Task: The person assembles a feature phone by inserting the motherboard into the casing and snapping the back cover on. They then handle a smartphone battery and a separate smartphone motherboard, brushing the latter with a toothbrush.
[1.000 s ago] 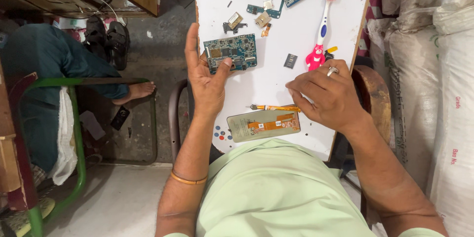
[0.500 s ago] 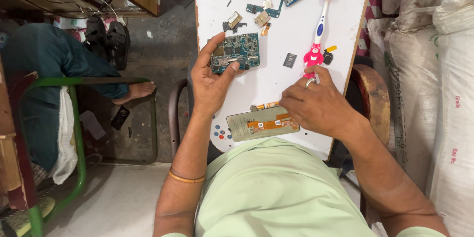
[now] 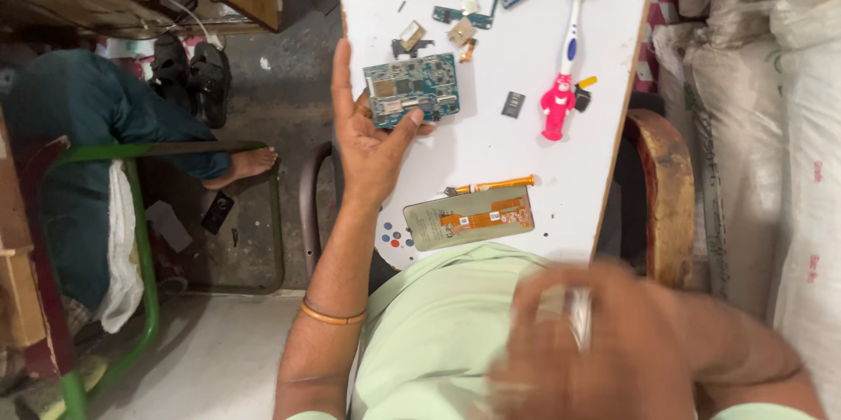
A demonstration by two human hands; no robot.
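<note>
**Board in my left hand at the table edge**

My left hand (image 3: 372, 144) holds the green circuit board (image 3: 412, 90), thumb on its lower edge and fingers stretched behind it, near the left edge of the white table (image 3: 613, 122). My right hand (image 3: 604, 350) is blurred, off the table and close to my chest; I cannot tell if its fingers are open or closed. The phone screen panel (image 3: 469, 218) lies at the near edge. Between the board and the pink toothbrush (image 3: 561, 78) the table is mostly free.
</note>
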